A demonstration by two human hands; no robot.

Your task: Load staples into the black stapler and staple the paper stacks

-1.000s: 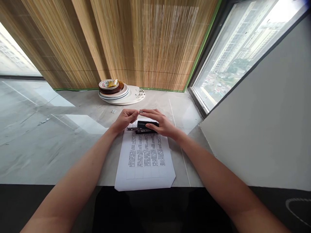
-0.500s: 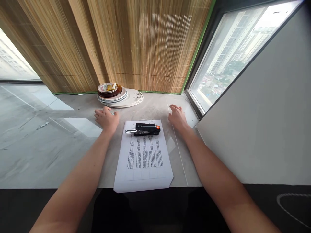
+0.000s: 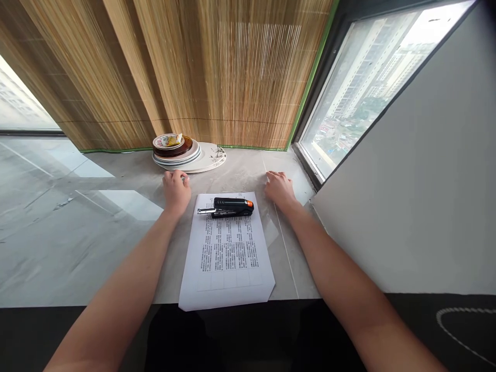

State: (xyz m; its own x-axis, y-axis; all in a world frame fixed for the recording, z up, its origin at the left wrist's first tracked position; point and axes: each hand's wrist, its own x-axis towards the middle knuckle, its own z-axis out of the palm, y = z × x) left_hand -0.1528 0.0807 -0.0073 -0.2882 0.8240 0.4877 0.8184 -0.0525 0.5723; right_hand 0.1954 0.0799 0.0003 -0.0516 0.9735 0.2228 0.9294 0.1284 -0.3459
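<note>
Lying on shiny grey tile: white printed paper under black-and-orange stapler. Right hand spread loosely; left hand curled, cannot tell grip. Brown slatted blind behind.

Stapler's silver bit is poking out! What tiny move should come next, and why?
Perhaps the right hand should reach over and steady the stapler: its silver rail sticks out at the left end, and it lies on the printed paper with nothing holding it.

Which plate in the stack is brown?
The dark brown plate directly beneath the small floral top plate; the other visible plates are mainly white.
</note>
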